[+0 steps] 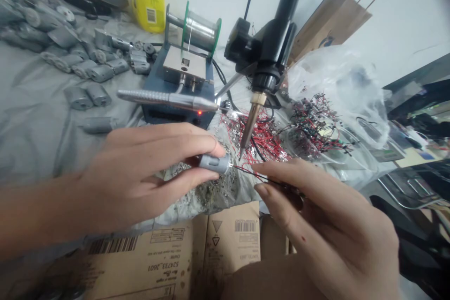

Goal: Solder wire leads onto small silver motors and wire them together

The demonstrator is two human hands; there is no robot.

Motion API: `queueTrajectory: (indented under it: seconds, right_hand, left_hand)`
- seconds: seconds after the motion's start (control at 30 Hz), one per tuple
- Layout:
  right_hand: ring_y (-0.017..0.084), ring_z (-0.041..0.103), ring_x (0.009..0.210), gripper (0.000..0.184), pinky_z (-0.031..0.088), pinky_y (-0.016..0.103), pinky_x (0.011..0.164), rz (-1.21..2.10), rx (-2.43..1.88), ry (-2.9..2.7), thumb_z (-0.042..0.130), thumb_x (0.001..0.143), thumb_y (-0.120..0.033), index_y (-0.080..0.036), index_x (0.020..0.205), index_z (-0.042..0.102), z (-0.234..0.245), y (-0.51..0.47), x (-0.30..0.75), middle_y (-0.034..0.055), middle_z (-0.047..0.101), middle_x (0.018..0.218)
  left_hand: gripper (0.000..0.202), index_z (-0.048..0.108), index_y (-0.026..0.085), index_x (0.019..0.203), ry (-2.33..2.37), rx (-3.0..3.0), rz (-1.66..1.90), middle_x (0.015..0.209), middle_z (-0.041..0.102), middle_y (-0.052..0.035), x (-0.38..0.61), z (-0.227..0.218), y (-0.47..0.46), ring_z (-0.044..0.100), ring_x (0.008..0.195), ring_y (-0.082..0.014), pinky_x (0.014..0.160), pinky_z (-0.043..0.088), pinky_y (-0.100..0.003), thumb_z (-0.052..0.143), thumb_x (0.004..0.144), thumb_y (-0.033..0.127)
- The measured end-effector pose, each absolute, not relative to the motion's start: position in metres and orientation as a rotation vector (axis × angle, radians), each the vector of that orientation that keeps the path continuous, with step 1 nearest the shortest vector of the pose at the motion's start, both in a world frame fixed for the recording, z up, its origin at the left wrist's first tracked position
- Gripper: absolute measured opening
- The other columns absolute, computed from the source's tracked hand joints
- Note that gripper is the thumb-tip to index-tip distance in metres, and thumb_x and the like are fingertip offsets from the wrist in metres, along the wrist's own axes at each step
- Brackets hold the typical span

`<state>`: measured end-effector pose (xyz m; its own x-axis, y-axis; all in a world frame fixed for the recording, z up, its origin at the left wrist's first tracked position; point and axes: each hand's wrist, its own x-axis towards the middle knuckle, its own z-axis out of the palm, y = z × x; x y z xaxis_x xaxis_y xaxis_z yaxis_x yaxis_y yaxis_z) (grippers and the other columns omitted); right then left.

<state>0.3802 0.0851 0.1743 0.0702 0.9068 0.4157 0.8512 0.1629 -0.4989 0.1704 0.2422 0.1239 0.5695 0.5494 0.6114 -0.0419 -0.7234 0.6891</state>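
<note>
One small grey motor (215, 164) sits pinched between thumb and fingers of the left hand (151, 164), long axis crosswise, one end facing the right hand (319, 215), whose nearly closed thumb and forefinger hold thin wires (250, 172). A soldering iron (251, 124) hangs just beyond; loose red wires (265, 138) lie behind.

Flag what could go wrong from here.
1. Burn: the soldering iron tip points down close to the fingers of the left hand; if hot, a slip could touch skin.
2. Strain: the right hand holds thin wires running to the end of the motor; a tug might pull them off.
3. Clutter: loose red wires lie around the tip and could snag.
</note>
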Motion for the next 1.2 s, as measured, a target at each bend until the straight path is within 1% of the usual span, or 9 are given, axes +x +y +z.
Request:
queueTrajectory:
  seconds: [0.13,0.33,0.43,0.63,0.73,0.87,1.0,1.13,1.2]
  right_hand:
    - [0.016,0.073,0.081,0.027,0.066,0.026,0.070,0.065,-1.762,-1.815,0.070,0.107,-0.028,-0.033,0.134,0.074,0.183,0.059,0.382,0.0014,0.079,0.107]
    - [0.014,0.073,0.091,0.049,0.066,0.024,0.083,0.045,-1.765,-1.835,0.071,0.105,-0.023,-0.037,0.152,0.065,0.194,0.029,0.373,0.0008,0.074,0.119]
    - [0.014,0.074,0.091,0.054,0.065,0.023,0.081,0.063,-1.715,-1.857,0.074,0.104,-0.023,-0.035,0.155,0.062,0.203,0.019,0.364,0.0009,0.075,0.118]
    - [0.017,0.076,0.097,0.023,0.065,0.025,0.081,0.150,-1.641,-2.077,0.073,0.107,-0.030,-0.030,0.131,0.072,0.208,-0.007,0.345,0.0041,0.077,0.122]
    - [0.017,0.079,0.098,0.013,0.065,0.025,0.080,0.240,-1.589,-2.148,0.067,0.111,-0.029,-0.028,0.121,0.074,0.192,-0.023,0.334,0.0047,0.078,0.116]
    - [0.017,0.079,0.096,0.017,0.064,0.025,0.079,0.437,-1.594,-2.106,0.062,0.113,-0.030,-0.025,0.105,0.076,0.163,-0.052,0.318,0.0051,0.078,0.109]
    - [0.019,0.078,0.100,0.023,0.065,0.028,0.085,0.666,-1.600,-2.049,0.057,0.115,-0.034,-0.026,0.101,0.075,0.142,-0.085,0.300,0.0054,0.077,0.109]
    - [0.022,0.075,0.122,0.021,0.064,0.037,0.106,0.879,-1.673,-1.870,0.062,0.113,-0.040,-0.029,0.128,0.073,0.113,-0.101,0.274,0.0076,0.074,0.136]
    - [0.025,0.074,0.125,0.052,0.066,0.040,0.106,1.034,-1.641,-1.791,0.073,0.106,-0.049,-0.031,0.153,0.063,0.090,-0.098,0.256,0.0112,0.065,0.157]
  left_hand:
    - [0.013,0.083,0.025,0.114,0.339,2.367,1.180,0.113,0.087,0.0024,0.165,0.127,0.237,0.083,0.101,-0.0159,0.100,0.061,-0.018,0.076,0.106,0.032]
    - [0.011,0.082,0.027,0.114,0.303,2.414,1.195,0.115,0.087,0.0034,0.140,0.150,0.209,0.083,0.102,-0.0175,0.104,0.063,-0.023,0.075,0.107,0.032]
    - [0.010,0.083,0.027,0.112,0.298,2.437,1.182,0.113,0.087,0.0034,0.118,0.164,0.194,0.083,0.103,-0.0187,0.101,0.064,-0.024,0.074,0.107,0.030]
    - [0.007,0.082,0.015,0.107,0.227,2.387,1.230,0.105,0.086,-0.0017,0.083,0.178,0.162,0.079,0.085,-0.0105,0.080,0.063,-0.014,0.080,0.101,0.015]
    - [0.012,0.080,0.021,0.109,0.274,2.231,1.167,0.108,0.085,-0.0005,0.067,0.171,0.137,0.080,0.092,-0.0147,0.079,0.065,-0.020,0.084,0.099,0.016]
    - [0.023,0.081,0.031,0.114,0.406,1.927,1.076,0.117,0.082,-0.0004,0.039,0.151,0.101,0.079,0.105,-0.0201,0.084,0.068,-0.027,0.088,0.095,0.019]
    - [0.026,0.085,0.025,0.110,0.469,1.758,1.166,0.116,0.076,-0.0087,-0.001,0.133,0.067,0.074,0.105,-0.0215,0.075,0.065,-0.022,0.092,0.088,0.013]
    - [0.027,0.082,0.031,0.112,0.604,1.671,1.155,0.106,0.072,-0.0061,-0.037,0.120,0.035,0.072,0.098,-0.0224,0.074,0.067,-0.025,0.089,0.090,0.017]
    - [0.029,0.083,0.036,0.109,0.688,1.641,1.154,0.105,0.072,-0.0042,-0.048,0.115,0.021,0.073,0.093,-0.0248,0.070,0.068,-0.028,0.094,0.084,0.025]
